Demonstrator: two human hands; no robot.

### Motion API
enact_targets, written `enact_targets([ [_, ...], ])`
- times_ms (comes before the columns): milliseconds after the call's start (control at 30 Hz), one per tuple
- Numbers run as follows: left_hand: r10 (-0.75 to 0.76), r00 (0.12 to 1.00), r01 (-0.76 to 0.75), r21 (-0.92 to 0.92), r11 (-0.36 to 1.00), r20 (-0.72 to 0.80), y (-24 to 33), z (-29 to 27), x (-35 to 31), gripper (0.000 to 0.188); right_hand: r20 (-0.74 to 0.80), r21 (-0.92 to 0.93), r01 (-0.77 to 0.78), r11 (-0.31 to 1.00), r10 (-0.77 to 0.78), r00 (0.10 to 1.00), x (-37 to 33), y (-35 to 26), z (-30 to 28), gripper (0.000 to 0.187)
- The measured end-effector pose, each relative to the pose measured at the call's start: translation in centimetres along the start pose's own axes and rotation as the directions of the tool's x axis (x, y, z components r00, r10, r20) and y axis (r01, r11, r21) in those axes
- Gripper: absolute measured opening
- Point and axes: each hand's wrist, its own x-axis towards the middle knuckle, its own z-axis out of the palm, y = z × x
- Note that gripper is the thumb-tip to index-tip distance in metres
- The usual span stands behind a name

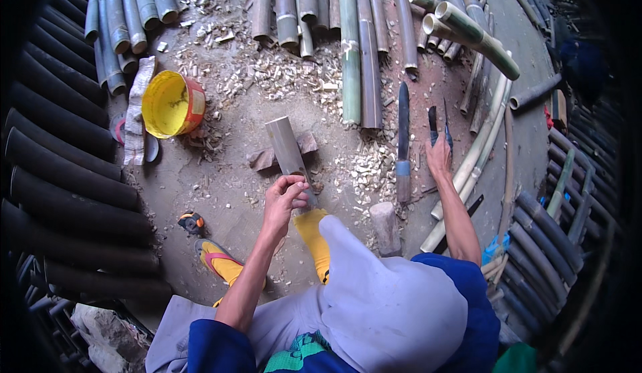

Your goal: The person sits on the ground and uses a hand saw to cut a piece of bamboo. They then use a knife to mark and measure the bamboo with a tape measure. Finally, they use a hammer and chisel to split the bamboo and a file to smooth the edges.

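Observation:
My left hand (284, 202) is closed in a pinch over the near end of a split bamboo piece (286, 147); whatever the fingers hold is too small to make out. That piece leans across a brown block (263, 160) on the ground, close to my yellow-socked foot (312, 239). Out to the right, my right hand (439, 158) has its fingers closed at the handle of a short dark-bladed knife (433, 117). Against the same hand lies a slim pointed tool (447, 130) with a blue handle. A long blade with a wooden handle (403, 139) lies just to the left.
Bamboo poles (284, 12) line the far side, and dark curved poles (73, 179) crowd the left. A yellow bucket (165, 103), a tape measure (191, 222), and a wooden mallet-like block (386, 228) stand around me. Chips (294, 72) cover much ground; pale bent poles (481, 149) lie right.

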Motion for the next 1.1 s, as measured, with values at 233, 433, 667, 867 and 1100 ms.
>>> enact_targets([
  [233,0.021,0.993,-0.029,-0.064,0.998,-0.12,-1.1,-2.2,-0.8,0.025,-0.081,-0.084,-0.017,0.996,0.01,0.997,1.3,-1.0,1.5,0.042],
  [433,-0.047,0.984,0.023,-0.135,0.991,-0.173,-3.2,-2.2,-1.2,0.021,-0.165,0.281,0.377,0.883,-0.342,0.925,-1.8,-13.9,0.6,0.061],
  [667,0.029,1.0,-0.029,-0.02,0.999,-0.003,-0.8,-0.1,-0.1,0.023,-0.131,0.085,0.288,0.954,-0.276,0.952,-1.8,-24.7,1.8,0.103],
  [867,0.144,0.985,-0.145,0.004,0.989,0.1,0.5,-0.4,1.9,0.022,0.342,0.894,-0.211,0.396,-0.3,0.891,-6.1,-23.0,-2.3,0.035],
  [1100,0.456,0.855,-0.477,0.03,0.879,0.246,6.3,1.4,-0.7,0.071,0.113,0.896,0.1,0.434,-0.439,0.891,-20.9,-16.1,-5.2,0.045],
])
